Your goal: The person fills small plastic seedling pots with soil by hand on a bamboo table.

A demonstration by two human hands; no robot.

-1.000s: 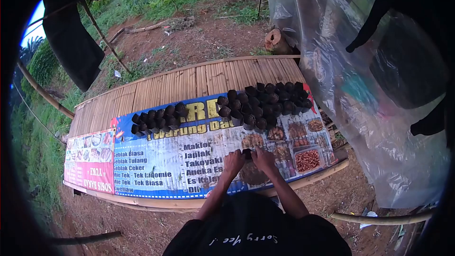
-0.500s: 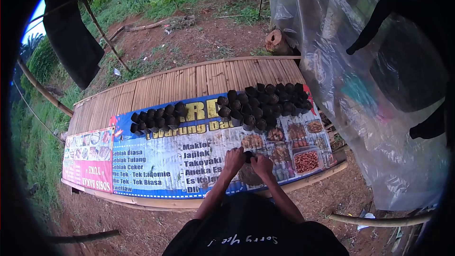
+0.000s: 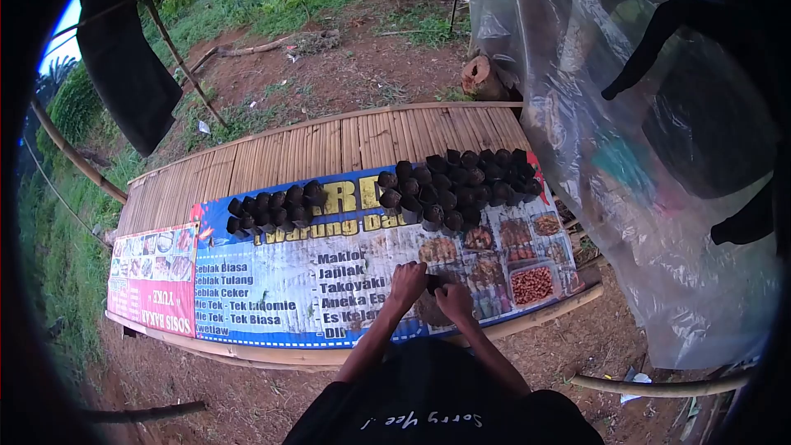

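Observation:
Between my two hands, above the near edge of the printed banner, is a small black bag [image 3: 432,283]. My left hand [image 3: 408,283] has its fingers closed on the bag's left side, and my right hand [image 3: 454,301] is closed at its right side. The fingertips are small and partly hidden. Beyond my hands, a large group of black bags [image 3: 453,185] with dark fill stands packed together on the banner [image 3: 280,280]. A smaller group of similar bags [image 3: 276,208] stands further left.
The banner lies on a bamboo table [image 3: 288,152]. Clear plastic sheeting [image 3: 577,115] hangs at the right, by the table's end. A dark cloth [image 3: 128,74] hangs at the upper left. A bamboo pole [image 3: 659,385] lies at the lower right.
My right hand has moved slightly down and left beside the black bag, and more of the bag shows between my hands. The view has shifted slightly.

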